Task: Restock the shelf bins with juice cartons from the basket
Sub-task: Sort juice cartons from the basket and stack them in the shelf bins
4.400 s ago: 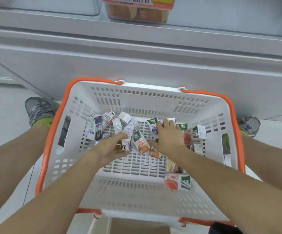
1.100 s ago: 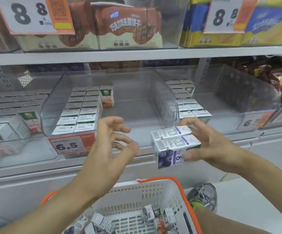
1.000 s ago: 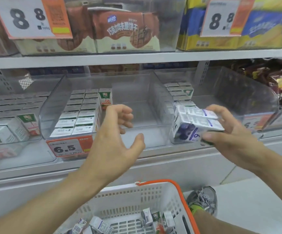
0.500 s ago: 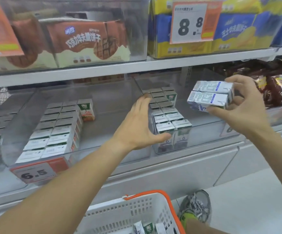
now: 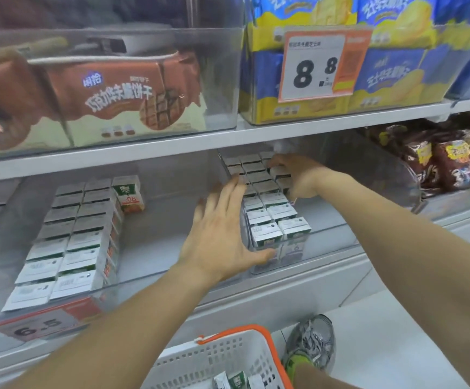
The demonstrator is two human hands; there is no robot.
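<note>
My right hand point(image 5: 298, 178) reached deep into the clear bin point(image 5: 391, 175), fingers laid over the rear juice cartons point(image 5: 267, 203). Whether it was pinching a carton or only pressing on the row I could not tell, since the cartons half hid the fingertips. My left hand point(image 5: 222, 231) was spread flat, fingers straight, against the bin's left wall just beside the front cartons, holding nothing. More cartons lay in the white basket point(image 5: 217, 357) below, by my shoe point(image 5: 311, 343). I judged these little cartons light and fairly stiff, with smooth faces that could slip and corners that could crush if squeezed. The best hold seemed to be across the two broad faces, thumb opposite fingers, lowering each one upright against its neighbours.
</note>
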